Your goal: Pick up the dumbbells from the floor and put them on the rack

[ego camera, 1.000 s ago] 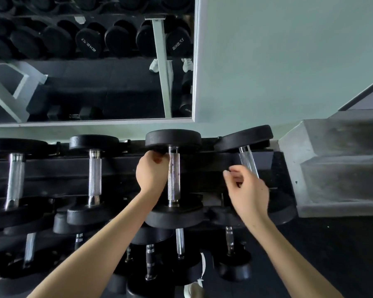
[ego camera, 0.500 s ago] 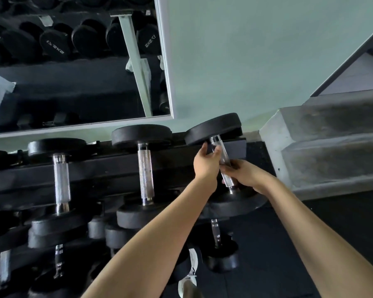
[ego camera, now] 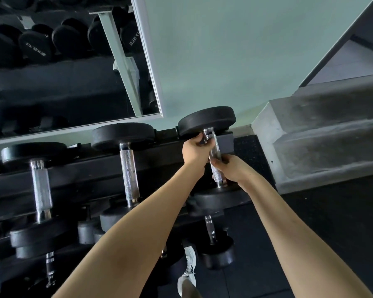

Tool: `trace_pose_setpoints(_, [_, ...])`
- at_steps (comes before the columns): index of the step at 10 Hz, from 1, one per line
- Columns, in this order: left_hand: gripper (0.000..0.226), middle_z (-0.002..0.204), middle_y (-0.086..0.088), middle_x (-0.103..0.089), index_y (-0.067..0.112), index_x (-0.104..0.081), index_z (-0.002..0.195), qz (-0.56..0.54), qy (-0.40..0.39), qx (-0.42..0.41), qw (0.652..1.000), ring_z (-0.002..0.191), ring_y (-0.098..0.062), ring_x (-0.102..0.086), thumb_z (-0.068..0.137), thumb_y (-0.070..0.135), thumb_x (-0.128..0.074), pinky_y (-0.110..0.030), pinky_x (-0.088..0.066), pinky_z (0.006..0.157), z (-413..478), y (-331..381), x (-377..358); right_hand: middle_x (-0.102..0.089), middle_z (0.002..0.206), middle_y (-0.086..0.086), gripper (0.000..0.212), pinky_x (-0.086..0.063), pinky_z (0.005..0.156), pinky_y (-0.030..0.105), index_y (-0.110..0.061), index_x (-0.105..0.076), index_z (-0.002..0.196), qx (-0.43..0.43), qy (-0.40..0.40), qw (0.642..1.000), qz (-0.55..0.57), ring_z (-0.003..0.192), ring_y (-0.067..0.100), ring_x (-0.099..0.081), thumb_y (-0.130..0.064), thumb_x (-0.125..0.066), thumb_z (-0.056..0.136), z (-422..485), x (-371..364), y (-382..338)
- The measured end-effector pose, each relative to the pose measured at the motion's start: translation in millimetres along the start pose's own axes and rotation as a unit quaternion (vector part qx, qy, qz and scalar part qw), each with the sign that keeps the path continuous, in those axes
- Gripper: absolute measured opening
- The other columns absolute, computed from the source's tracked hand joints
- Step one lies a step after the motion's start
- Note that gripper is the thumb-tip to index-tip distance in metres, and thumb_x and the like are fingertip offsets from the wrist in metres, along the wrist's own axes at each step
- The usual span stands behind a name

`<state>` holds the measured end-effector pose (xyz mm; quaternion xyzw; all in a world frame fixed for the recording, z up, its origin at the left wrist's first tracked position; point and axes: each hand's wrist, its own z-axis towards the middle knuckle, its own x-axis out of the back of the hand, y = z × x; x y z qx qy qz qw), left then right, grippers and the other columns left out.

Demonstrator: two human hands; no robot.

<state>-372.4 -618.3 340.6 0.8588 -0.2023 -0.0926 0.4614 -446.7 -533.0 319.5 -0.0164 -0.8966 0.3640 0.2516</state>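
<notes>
A black dumbbell [ego camera: 206, 121] with a knurled chrome handle lies slightly askew at the right end of the black rack's [ego camera: 84, 168] top tier. My left hand [ego camera: 195, 151] grips the far end of its handle, just under the rear head. My right hand [ego camera: 230, 168] is closed around the near part of the same handle, above the front head [ego camera: 218, 201]. Two more dumbbells [ego camera: 125, 134] rest on the top tier to the left.
Lower tiers hold several smaller dumbbells [ego camera: 218, 252]. A wall mirror [ego camera: 63, 61] hangs behind the rack. Grey concrete steps [ego camera: 323, 134] rise at the right. Black rubber floor [ego camera: 332, 233] lies below, and a white shoe [ego camera: 188, 269] shows near the rack's foot.
My left hand left the middle dumbbell and moved right onto the right-end dumbbell's handle. My right hand closed on that handle too. The view shifted, pushing the rack leftward.
</notes>
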Motion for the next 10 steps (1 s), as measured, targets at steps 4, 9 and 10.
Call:
trace_pose_setpoints(4, [0.037, 0.095, -0.001, -0.064, 0.015, -0.066, 0.121, 0.0, -0.004, 0.025, 1.0, 0.097, -0.023, -0.063, 0.084, 0.014, -0.07, -0.043, -0.058, 0.086, -8.7, 5.6, 4.3, -0.051, 0.068, -0.005, 0.028, -0.036, 0.055, 0.025, -0.011, -0.059, 0.101, 0.0, 0.017, 1.0, -0.009, 0.069, 0.017, -0.052, -0.037, -0.05, 0.097, -6.0, -6.0, -5.4])
trace_pose_setpoints(9, [0.009, 0.074, -0.001, -0.061, 0.014, -0.067, 0.094, 0.097, 0.024, -0.07, 0.993, 0.08, -0.021, -0.06, 0.086, 0.018, -0.067, -0.041, -0.058, 0.086, -75.1, 39.4, 22.8, -0.059, 0.082, -0.001, 0.024, -0.039, 0.068, 0.028, -0.015, -0.064, 0.09, 0.065, 0.189, 0.961, -0.189, 0.076, 0.02, -0.054, -0.031, -0.047, 0.096, -94.8, 61.0, 2.2])
trace_pose_setpoints(10, [0.004, 0.075, 0.001, -0.063, 0.017, -0.065, 0.088, 0.101, 0.024, -0.117, 0.988, 0.082, -0.021, -0.062, 0.086, 0.019, -0.068, -0.04, -0.058, 0.087, -103.5, 50.8, 16.3, -0.071, 0.09, 0.002, 0.028, -0.047, 0.071, 0.03, -0.012, -0.07, 0.099, 0.114, 0.229, 0.954, -0.153, 0.082, 0.022, -0.065, -0.032, -0.051, 0.094, -129.5, 96.8, 16.0])
